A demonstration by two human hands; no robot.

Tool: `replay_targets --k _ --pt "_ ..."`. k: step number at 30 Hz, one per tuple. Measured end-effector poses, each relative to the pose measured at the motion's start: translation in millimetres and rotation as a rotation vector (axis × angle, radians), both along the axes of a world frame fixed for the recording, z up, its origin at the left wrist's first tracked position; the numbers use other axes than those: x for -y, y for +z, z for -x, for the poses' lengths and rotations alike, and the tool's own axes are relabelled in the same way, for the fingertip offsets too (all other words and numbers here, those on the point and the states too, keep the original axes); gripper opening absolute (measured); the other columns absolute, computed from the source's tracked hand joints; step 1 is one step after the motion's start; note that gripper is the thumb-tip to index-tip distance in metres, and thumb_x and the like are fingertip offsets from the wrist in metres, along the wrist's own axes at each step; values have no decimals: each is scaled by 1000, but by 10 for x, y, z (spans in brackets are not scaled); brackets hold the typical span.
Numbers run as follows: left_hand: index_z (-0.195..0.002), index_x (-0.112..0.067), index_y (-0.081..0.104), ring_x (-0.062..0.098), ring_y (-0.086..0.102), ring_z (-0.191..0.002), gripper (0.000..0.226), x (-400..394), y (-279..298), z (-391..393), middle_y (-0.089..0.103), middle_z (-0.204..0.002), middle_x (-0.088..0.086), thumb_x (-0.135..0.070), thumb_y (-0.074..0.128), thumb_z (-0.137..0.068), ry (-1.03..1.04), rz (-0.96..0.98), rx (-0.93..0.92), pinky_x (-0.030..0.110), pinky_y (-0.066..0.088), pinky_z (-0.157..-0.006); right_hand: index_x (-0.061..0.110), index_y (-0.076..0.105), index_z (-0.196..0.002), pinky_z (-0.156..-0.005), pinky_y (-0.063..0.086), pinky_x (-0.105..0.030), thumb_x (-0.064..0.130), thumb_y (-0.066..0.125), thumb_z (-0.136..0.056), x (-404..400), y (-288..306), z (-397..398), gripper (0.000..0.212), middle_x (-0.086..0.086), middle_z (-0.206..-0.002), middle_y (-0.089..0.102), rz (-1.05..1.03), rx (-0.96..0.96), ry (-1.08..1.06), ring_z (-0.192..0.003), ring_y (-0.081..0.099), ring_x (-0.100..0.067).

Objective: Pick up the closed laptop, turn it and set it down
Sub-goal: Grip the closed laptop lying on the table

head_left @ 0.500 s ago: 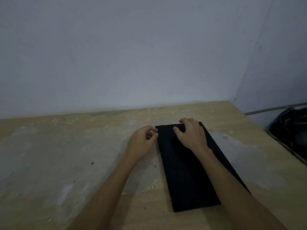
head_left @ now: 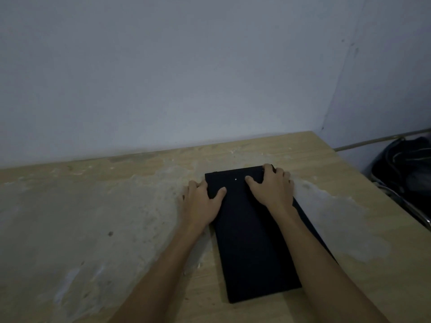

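Since half a second ago: left hand [head_left: 202,201] shifted from beside the far-left corner onto the left long edge, thumb now over the lid; right hand [head_left: 272,190] spread wider across the far-right corner.

Closed laptop [head_left: 251,234]: black, flat on worktop [head_left: 93,217], long axis running away from the viewer, near short edge toward the body, far short edge well short of the wall [head_left: 186,78].

Left hand: clamped on the left edge, fingers curled down the side, thumb on top.
Right hand: splayed on the lid, fingertips hooked over the far edge; full grip not yet certain.

Step in hand, as judged: securing the hold before the lift.
Advice: slide fingers under both edges, lift level, keep lid pressed shut, turn clear of the worktop, lower flat without dropping a corner.

Also present: dark bag [head_left: 403,169], off the worktop at right.
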State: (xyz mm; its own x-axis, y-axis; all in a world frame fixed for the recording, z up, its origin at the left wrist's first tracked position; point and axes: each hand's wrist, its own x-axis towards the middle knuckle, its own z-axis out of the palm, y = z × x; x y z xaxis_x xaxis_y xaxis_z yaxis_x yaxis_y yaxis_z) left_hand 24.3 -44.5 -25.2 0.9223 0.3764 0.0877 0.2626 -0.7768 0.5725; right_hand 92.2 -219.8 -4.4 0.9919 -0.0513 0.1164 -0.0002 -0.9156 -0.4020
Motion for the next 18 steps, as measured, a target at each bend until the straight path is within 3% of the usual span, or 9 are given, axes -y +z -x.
replay_targets --k 5,10,12,15,18 --pt "-110 -25 66 20 54 -100 52 -11 37 1 48 -105 -2 -69 60 -84 6 114 11 42 48 -97 16 57 -133 -101 39 -47 62 62 -83 -23 53 -18 68 -14 -133 60 -125 -7 -29 -125 46 -34" --pt "-136 -19 60 11 66 -101 44 41 150 31 67 -120 -5 -37 68 -96 -104 523 160 18 54 -76 17 58 -134 -103 36 -49 60 66 -82 -25 181 -4 67 -13 -134 60 -176 44 -62 -127 46 -34" --pt "-147 -14 50 14 66 -114 49 78 173 27 66 -132 -2 -29 62 -101 -132 576 193 21 56 -86 17 61 -132 -102 36 -49 58 67 -83 -22 258 -8 64 -12 -133 61 -203 65 -67 -127 46 -34" --pt "-162 -12 25 19 55 -135 66 127 227 23 52 -153 3 -35 52 -106 -98 578 197 38 49 -109 18 64 -130 -100 39 -48 55 69 -83 -18 369 -17 60 -10 -131 62 -239 83 -56 -127 46 -33" --pt "-160 -17 32 19 54 -136 62 14 269 -34 53 -154 2 -39 50 -105 -64 596 264 45 48 -111 17 63 -132 -99 42 -44 49 70 -84 -52 452 2 58 -12 -132 61 -255 97 -16 -127 46 -34"
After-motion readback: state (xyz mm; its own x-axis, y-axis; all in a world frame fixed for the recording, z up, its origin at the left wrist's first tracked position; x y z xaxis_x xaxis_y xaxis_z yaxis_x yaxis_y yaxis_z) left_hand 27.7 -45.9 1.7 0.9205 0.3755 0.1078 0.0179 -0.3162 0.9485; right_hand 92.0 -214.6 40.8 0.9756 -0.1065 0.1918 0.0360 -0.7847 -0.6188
